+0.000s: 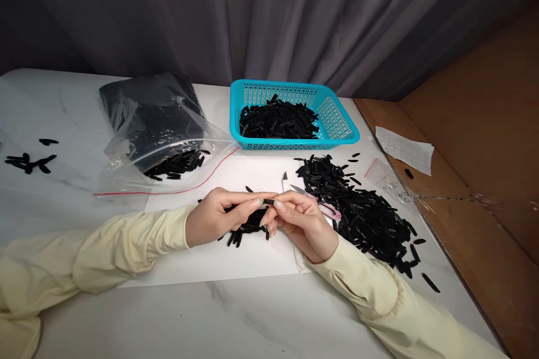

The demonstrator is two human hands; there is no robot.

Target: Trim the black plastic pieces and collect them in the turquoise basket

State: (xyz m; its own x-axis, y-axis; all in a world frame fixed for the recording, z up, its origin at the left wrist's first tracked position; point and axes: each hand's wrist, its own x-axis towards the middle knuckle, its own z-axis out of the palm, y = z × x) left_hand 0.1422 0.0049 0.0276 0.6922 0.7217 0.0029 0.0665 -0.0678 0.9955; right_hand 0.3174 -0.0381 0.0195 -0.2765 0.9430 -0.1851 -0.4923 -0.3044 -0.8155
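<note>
While left hand (227, 213) and right hand (306, 224) pinch one black strip (268, 201), small dark pile (249, 224) partly hidden behind, blue basket (295, 141) beyond.

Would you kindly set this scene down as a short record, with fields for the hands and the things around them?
left hand: pinches one end of a black piece
right hand: pinches its other end
below hands: small heap of similar pieces on a white sheet
far side: blue basket, partly filled with black pieces
right side: larger loose pile
tool: pink handle, partly hidden by the right hand
left side: clear bag with a red line
</note>
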